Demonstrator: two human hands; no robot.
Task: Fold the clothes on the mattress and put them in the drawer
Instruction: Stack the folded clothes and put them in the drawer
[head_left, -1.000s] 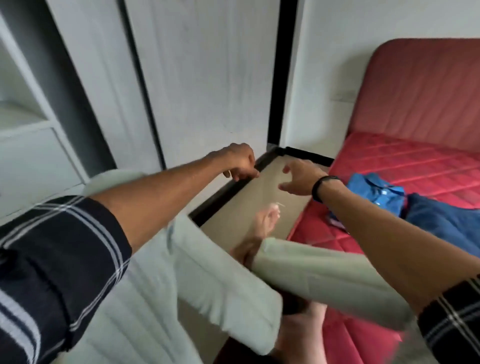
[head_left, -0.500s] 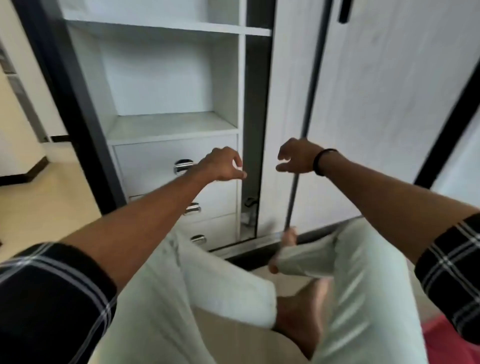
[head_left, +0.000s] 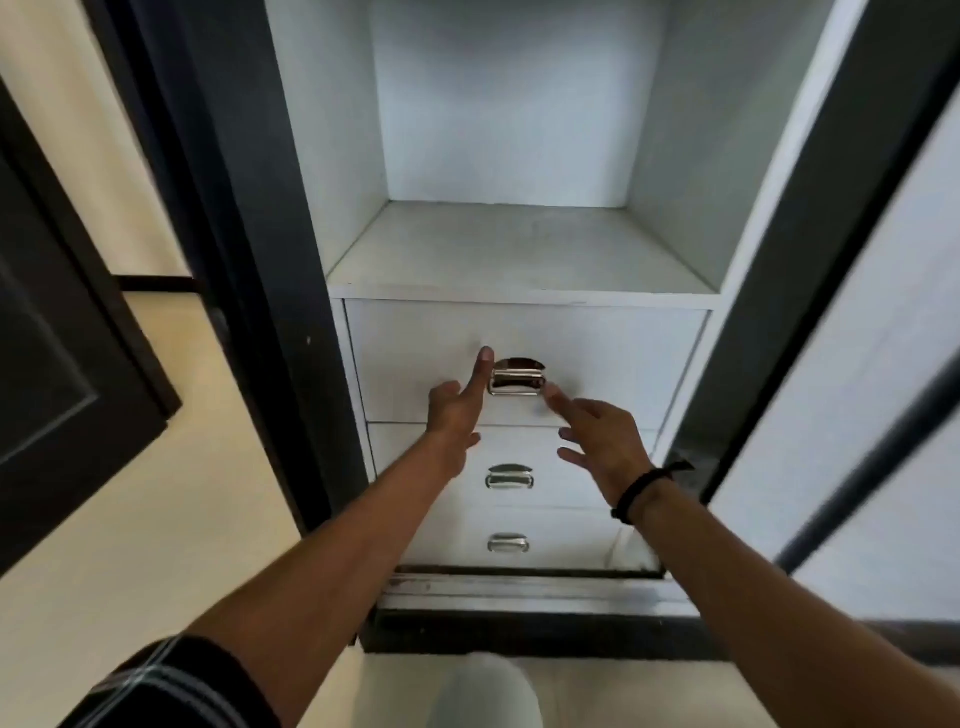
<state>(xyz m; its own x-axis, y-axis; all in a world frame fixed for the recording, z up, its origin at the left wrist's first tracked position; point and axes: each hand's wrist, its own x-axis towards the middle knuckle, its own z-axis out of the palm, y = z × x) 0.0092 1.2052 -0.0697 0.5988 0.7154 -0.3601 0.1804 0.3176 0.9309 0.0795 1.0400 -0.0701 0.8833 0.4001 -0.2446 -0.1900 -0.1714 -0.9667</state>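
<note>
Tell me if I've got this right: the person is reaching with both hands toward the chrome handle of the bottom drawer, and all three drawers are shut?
Not quite. The head view shows the left hand and right hand on either side of the top drawer's chrome handle, not the bottom drawer's handle. The rest holds: both hands reach in, and all three drawers are shut.

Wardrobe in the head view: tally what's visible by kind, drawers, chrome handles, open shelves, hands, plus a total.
Drawers: 3 (top drawer, middle drawer, bottom drawer), all closed
Chrome handles: 3 (top handle, middle handle, bottom handle)
Open shelves: 1 (shelf)
Hands: 2 (left hand, right hand), both holding nothing
Total: 9
</note>
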